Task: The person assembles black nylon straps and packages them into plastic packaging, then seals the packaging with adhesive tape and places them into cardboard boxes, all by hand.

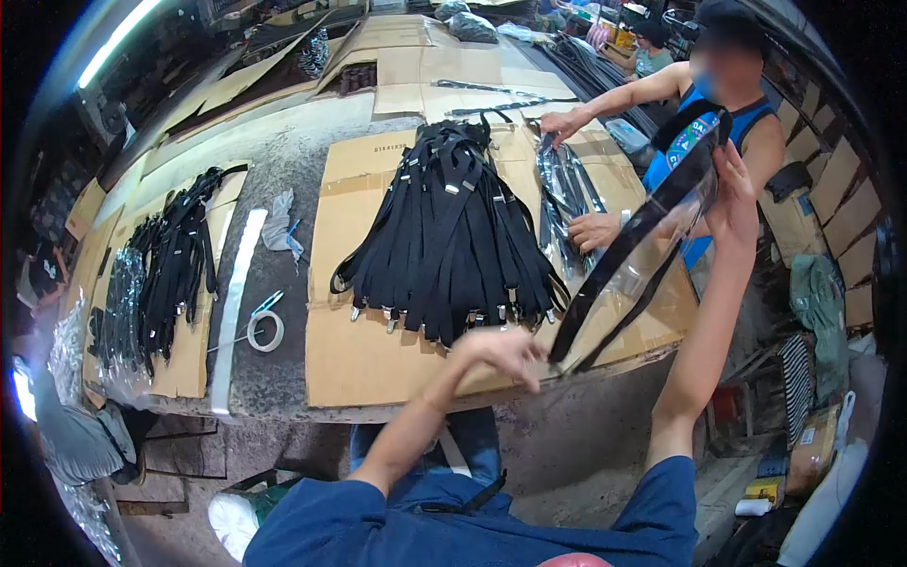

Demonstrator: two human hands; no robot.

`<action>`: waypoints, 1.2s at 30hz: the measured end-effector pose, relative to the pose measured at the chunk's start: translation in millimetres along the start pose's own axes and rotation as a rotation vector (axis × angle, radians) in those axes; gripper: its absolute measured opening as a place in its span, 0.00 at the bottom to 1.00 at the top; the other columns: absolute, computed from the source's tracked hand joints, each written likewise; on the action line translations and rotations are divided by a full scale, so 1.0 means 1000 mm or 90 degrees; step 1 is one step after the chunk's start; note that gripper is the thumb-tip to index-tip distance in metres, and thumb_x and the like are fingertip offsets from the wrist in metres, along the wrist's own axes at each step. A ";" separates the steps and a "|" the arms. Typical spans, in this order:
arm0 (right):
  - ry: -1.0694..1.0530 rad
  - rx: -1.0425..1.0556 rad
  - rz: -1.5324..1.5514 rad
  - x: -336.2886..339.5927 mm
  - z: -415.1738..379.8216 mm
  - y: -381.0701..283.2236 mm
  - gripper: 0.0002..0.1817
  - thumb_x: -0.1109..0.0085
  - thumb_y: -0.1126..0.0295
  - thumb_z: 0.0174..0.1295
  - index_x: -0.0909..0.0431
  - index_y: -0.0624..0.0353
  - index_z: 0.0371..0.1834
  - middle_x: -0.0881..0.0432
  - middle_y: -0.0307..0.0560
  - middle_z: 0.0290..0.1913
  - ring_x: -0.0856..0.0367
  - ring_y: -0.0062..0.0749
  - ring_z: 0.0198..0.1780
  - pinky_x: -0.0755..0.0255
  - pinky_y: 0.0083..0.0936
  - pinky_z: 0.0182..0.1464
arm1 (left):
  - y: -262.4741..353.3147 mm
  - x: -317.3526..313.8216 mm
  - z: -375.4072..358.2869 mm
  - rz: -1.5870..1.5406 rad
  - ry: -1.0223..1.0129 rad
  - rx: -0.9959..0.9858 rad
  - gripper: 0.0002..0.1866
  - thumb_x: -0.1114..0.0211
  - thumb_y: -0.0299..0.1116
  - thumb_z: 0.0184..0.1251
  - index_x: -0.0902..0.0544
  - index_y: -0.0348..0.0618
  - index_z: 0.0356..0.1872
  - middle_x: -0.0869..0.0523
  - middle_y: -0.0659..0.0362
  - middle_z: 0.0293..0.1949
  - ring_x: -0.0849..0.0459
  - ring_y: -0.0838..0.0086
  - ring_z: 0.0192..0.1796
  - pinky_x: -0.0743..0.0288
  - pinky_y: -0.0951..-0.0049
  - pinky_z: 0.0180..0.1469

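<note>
I see right hand (732, 194) gripping clear sleeve (652, 236) top, holding it taut; left hand (505, 352) seemingly pinching strap (605, 283) at bottom.

Wearer, seen from above at the bottom centre of the frame: dark blue short-sleeved shirt, sleeves ending above the elbows; forearms bare. Left hand (501, 352) and right hand (732, 194) bare, no gloves, rings or watch visible. Blue trousers below.

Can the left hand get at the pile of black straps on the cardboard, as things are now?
Probably yes. The left hand holds the low end of a strap in a clear bag, just beside the pile of black straps; nothing lies between, though its fingers are occupied.
</note>
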State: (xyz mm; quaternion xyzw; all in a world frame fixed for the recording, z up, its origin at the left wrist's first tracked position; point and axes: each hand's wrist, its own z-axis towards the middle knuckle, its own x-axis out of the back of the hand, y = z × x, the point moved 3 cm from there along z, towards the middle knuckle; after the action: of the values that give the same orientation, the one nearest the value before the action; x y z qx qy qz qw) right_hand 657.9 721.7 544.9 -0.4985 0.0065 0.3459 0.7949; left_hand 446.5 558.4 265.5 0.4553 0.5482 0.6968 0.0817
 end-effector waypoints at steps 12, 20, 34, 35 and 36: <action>0.032 0.054 -0.054 0.022 -0.027 -0.015 0.29 0.44 0.75 0.62 0.39 0.65 0.67 0.28 0.50 0.61 0.29 0.36 0.62 0.37 0.33 0.66 | -0.132 0.105 0.112 0.454 0.459 0.070 0.17 0.49 0.43 0.68 0.21 0.38 0.34 0.18 0.50 0.34 0.19 0.58 0.43 0.28 0.58 0.46; 0.011 0.041 0.012 0.029 -0.038 -0.008 0.21 0.44 0.76 0.64 0.33 0.66 0.60 0.22 0.51 0.53 0.23 0.34 0.55 0.32 0.31 0.61 | -0.128 0.126 0.070 0.603 0.482 0.043 0.13 0.47 0.38 0.64 0.20 0.45 0.25 0.20 0.58 0.29 0.20 0.65 0.38 0.27 0.63 0.41; -0.027 -0.050 -0.062 0.014 0.002 0.044 0.24 0.45 0.76 0.63 0.35 0.64 0.63 0.22 0.47 0.54 0.22 0.29 0.52 0.28 0.26 0.56 | 0.020 0.055 0.096 -0.607 0.014 -0.313 0.42 0.40 0.48 0.65 0.47 0.35 0.72 0.38 0.51 0.70 0.39 0.65 0.71 0.48 0.65 0.73; 0.001 -0.061 -0.076 0.024 0.017 0.059 0.22 0.44 0.76 0.62 0.33 0.65 0.61 0.21 0.47 0.52 0.21 0.29 0.51 0.27 0.25 0.55 | 0.022 0.047 0.095 -0.648 -0.006 -0.367 0.46 0.33 0.44 0.58 0.48 0.35 0.72 0.41 0.49 0.71 0.40 0.65 0.72 0.49 0.63 0.74; 0.027 -0.074 -0.092 0.033 0.032 0.072 0.21 0.44 0.76 0.62 0.31 0.65 0.59 0.20 0.46 0.51 0.20 0.28 0.50 0.27 0.23 0.54 | 0.027 0.046 0.087 -0.593 0.023 -0.306 0.49 0.30 0.43 0.55 0.49 0.35 0.72 0.40 0.49 0.71 0.40 0.64 0.72 0.49 0.64 0.74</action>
State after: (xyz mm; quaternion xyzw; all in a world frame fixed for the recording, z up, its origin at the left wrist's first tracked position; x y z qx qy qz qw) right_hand 631.9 783.7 492.4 -0.5499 -0.0327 0.2771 0.7872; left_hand 493.9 636.5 311.3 0.1196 0.5185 0.7005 0.4755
